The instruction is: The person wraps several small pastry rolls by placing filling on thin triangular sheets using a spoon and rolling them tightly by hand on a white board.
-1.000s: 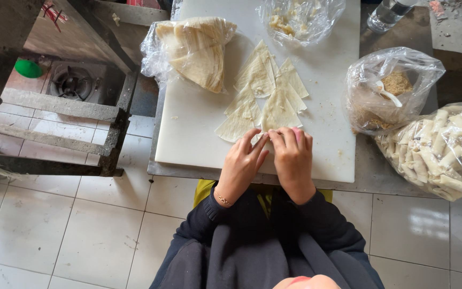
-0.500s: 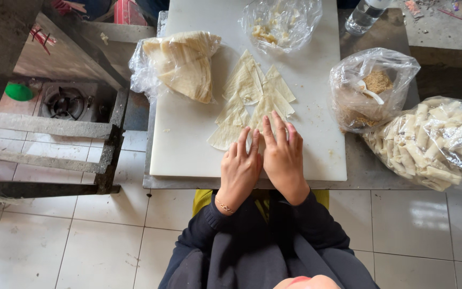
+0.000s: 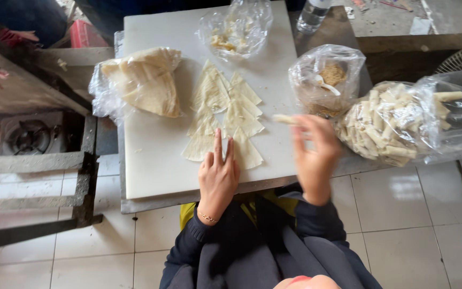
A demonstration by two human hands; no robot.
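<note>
Now pale thin roll [image 3: 284,119] pinched in right hand [image 3: 315,155], blurred

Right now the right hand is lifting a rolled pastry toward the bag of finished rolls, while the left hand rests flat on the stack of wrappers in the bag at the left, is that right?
Not quite. In the head view the left hand rests on the loose triangular wrappers spread on the white board, not on the bagged stack. The right hand does hold a rolled pastry near the bag of rolls.
</note>
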